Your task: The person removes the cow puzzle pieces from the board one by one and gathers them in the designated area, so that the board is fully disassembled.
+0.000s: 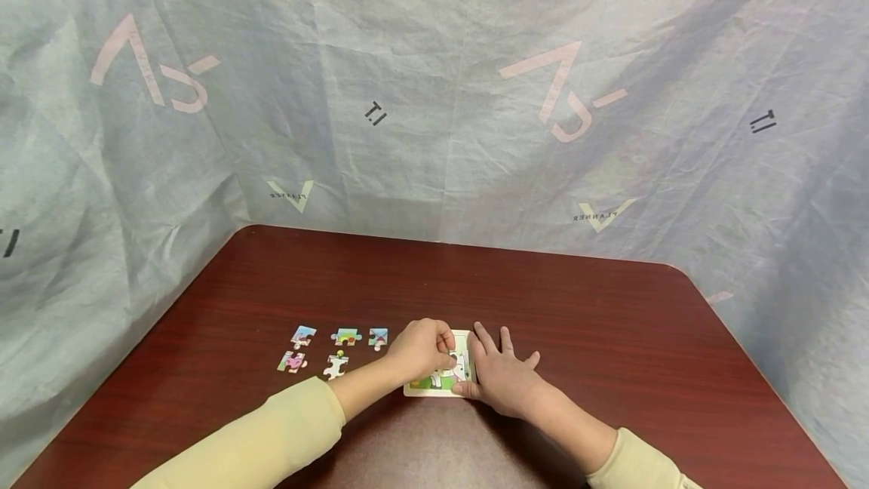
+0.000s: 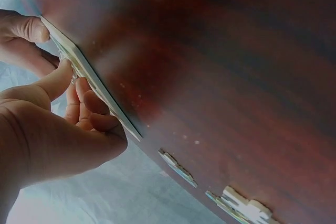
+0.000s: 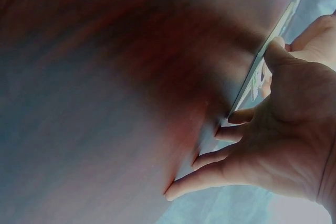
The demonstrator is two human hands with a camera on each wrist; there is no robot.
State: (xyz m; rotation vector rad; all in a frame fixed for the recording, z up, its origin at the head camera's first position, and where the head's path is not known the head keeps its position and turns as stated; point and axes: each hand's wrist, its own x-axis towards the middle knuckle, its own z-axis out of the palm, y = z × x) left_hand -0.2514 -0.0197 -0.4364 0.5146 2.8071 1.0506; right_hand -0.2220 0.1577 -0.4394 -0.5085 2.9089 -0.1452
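A jigsaw puzzle board [image 1: 428, 392] with a pale rim and a green and white picture lies on the table near the person. Over its left part, the left hand [image 1: 417, 349] pinches a puzzle piece [image 1: 453, 360] between thumb and curled fingers, down at the board's surface; the hand covers much of the picture. The right hand [image 1: 505, 377] rests at the board's right edge with its fingers spread onto the table. Its thumb lies on the near rim. In the right wrist view the board [image 3: 247, 85] appears edge-on beside that hand.
Left of the board lie several loose puzzle pieces, among them a blue one [image 1: 303, 335], a pink one [image 1: 293, 361], a white one [image 1: 336, 366] and a green one [image 1: 347, 337]. A dark red table [image 1: 577, 300] stands before grey cloth [image 1: 434, 96] printed with letters.
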